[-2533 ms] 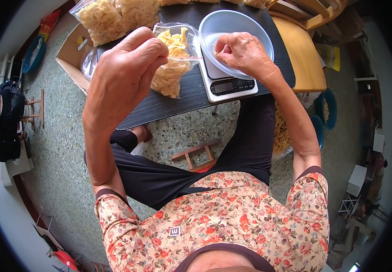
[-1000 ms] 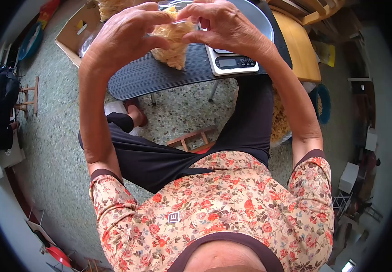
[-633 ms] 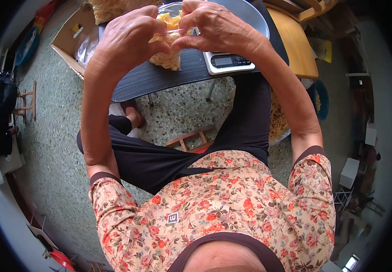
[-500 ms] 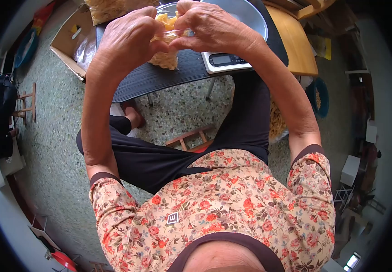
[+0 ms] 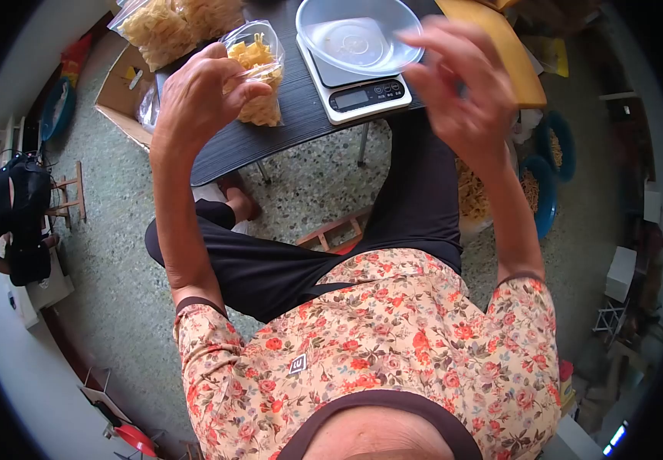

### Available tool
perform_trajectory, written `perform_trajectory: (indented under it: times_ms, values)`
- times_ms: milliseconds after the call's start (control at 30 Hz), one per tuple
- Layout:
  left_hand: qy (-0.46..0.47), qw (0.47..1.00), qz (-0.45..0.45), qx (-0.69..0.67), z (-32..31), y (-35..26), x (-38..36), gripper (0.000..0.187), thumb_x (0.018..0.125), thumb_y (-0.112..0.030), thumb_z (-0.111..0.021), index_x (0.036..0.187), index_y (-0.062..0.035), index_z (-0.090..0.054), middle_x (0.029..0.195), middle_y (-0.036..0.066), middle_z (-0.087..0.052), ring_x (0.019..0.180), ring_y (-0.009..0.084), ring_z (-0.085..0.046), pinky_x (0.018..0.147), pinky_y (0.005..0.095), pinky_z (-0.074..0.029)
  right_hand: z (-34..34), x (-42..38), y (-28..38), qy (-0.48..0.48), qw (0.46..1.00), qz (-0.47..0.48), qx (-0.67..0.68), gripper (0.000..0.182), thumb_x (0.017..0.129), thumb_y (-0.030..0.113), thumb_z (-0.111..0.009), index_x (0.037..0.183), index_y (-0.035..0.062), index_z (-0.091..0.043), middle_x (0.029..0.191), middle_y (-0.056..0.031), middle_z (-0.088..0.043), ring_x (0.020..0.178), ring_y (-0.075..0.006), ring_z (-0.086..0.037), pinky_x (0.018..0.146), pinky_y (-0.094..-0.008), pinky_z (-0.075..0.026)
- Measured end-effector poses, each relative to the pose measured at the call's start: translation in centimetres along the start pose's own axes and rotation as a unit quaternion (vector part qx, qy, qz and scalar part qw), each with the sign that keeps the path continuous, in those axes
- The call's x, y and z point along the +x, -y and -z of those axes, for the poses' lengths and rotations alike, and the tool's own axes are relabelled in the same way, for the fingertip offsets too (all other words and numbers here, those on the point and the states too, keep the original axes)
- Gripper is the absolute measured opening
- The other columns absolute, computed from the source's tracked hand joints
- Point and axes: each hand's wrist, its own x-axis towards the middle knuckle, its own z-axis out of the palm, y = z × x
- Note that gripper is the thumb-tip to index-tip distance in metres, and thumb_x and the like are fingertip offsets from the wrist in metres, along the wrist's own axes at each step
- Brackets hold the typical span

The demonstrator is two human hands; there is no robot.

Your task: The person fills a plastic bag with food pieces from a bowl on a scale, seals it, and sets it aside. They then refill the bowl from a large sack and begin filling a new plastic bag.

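My left hand pinches the left edge of a clear plastic bag, its thumb and fingers closed on the film. Pale yellow dried pieces fill the bag, which hangs over the front part of the dark table. My right hand is raised in front of the table's right side, fingers apart and slightly blurred, holding nothing. Beside its fingertips is a translucent plastic bowl, which sits on a white digital scale.
Filled bags lie at the table's back left, by a cardboard box. A wooden chair stands to the right. Blue basins and a bag of yellow pieces are on the floor. At far left is another person.
My right hand has let go of the bag and moved right, past the bowl. My left hand still pinches the bag, slightly lower. The bowl and scale show more fully.
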Motion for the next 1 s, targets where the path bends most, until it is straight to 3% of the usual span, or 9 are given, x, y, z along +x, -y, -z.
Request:
perform_trajectory:
  times_ms: [100,167,233,300,367,433,567,767,1000]
  values:
    - [-0.003,0.999,0.024,0.034,-0.8,-0.7,0.2,0.05,0.079,-0.05,-0.083,0.086,-0.0009,-0.073,0.081,0.007,-0.056,0.073,0.0266,-0.061,0.067,0.0406,-0.048,4.2,-7.7,-1.8,-0.073,0.988,-0.112,-0.081,0.024,0.091,0.014,-0.08,0.112,0.0093,-0.072,0.102,-0.0047,-0.066,0.071,-0.0102,-0.058,0.064,-0.0249,-0.05]
    - [-0.008,0.996,0.076,0.041,-1.1,-1.1,0.4,0.059,0.075,-0.06,-0.083,0.073,-0.0029,-0.068,0.082,0.007,-0.061,0.076,0.0261,-0.066,0.068,0.0409,-0.051,5.6,-15.3,-5.6,-0.094,0.964,-0.233,-0.091,0.021,0.095,0.016,-0.075,0.114,0.0081,-0.07,0.097,-0.0043,-0.066,0.071,-0.009,-0.055,0.064,-0.0247,-0.048]
    - [-0.021,0.995,0.087,0.047,-1.6,-1.4,0.3,0.06,0.074,-0.061,-0.083,0.071,-0.0032,-0.066,0.081,0.006,-0.06,0.074,0.0256,-0.065,0.066,0.0408,-0.051,7.0,-24.6,-9.5,-0.064,0.888,-0.45,-0.069,0.023,0.099,0.018,-0.07,0.117,0.0042,-0.069,0.094,-0.0037,-0.067,0.075,-0.0087,-0.057,0.067,-0.0256,-0.049]
    - [-0.036,0.993,0.103,0.052,-2.0,-2.0,0.3,0.061,0.073,-0.061,-0.083,0.07,-0.0036,-0.064,0.081,0.006,-0.06,0.073,0.0252,-0.064,0.065,0.0407,-0.051,8.1,-35.0,-12.6,-0.106,0.756,-0.642,0.071,0.022,0.099,0.02,-0.069,0.112,0.0018,-0.069,0.085,-0.0008,-0.065,0.072,-0.0059,-0.056,0.065,-0.0232,-0.047]
    - [-0.057,0.988,0.113,0.087,-2.0,-3.0,0.1,0.059,0.075,-0.057,-0.084,0.071,-0.0028,-0.063,0.081,0.007,-0.059,0.075,0.0265,-0.064,0.066,0.041,-0.051,7.3,-47.4,-16.0,-0.038,0.831,-0.551,-0.061,0.022,0.098,0.02,-0.069,0.111,0.0016,-0.071,0.08,-0.0011,-0.065,0.061,-0.0063,-0.054,0.052,-0.0237,-0.042]
    - [-0.065,0.984,0.119,0.118,-2.3,-4.0,0.2,0.056,0.079,-0.054,-0.083,0.071,-0.0027,-0.064,0.081,0.007,-0.059,0.077,0.0274,-0.063,0.068,0.0414,-0.051,7.0,-44.8,-12.4,-0.014,0.626,-0.777,0.058,0.019,0.098,0.018,-0.066,0.108,0.0017,-0.072,0.076,-0.0011,-0.064,0.055,-0.0081,-0.053,0.046,-0.0256,-0.038]
    - [-0.086,0.975,0.123,0.165,-2.6,-5.2,0.3,0.045,0.092,-0.042,-0.073,0.074,-0.002,-0.064,0.083,0.008,-0.059,0.082,0.0297,-0.062,0.07,0.0426,-0.049,4.7,-49.1,-12.7,-0.017,0.549,-0.817,0.175,0.013,0.097,0.015,-0.067,0.099,0.0035,-0.071,0.076,-0.0021,-0.064,0.061,-0.0097,-0.055,0.052,-0.0277,-0.041]
    - [-0.127,0.975,0.116,0.139,-3.2,-6.0,0.5,0.038,0.103,-0.027,-0.063,0.08,0.0031,-0.063,0.076,0.011,-0.052,0.071,0.0284,-0.056,0.068,0.0409,-0.045,1.7,-48.7,-14.0,-0.042,0.552,-0.807,0.208,0.014,0.1,0.017,-0.066,0.092,0.0061,-0.071,0.075,-0.0005,-0.064,0.061,-0.0086,-0.056,0.053,-0.028,-0.042]
    - [-0.145,0.971,0.165,0.099,-2.1,-5.1,0.3,0.024,0.102,-0.017,-0.063,0.09,0.0022,-0.071,0.08,0.012,-0.059,0.075,0.0275,-0.059,0.071,0.0402,-0.048,-0.4,-46.4,-14.6,-0.005,0.619,-0.768,0.164,0.014,0.098,0.022,-0.066,0.093,0.0098,-0.071,0.077,0.0046,-0.061,0.068,-0.0058,-0.053,0.06,-0.0275,-0.043]
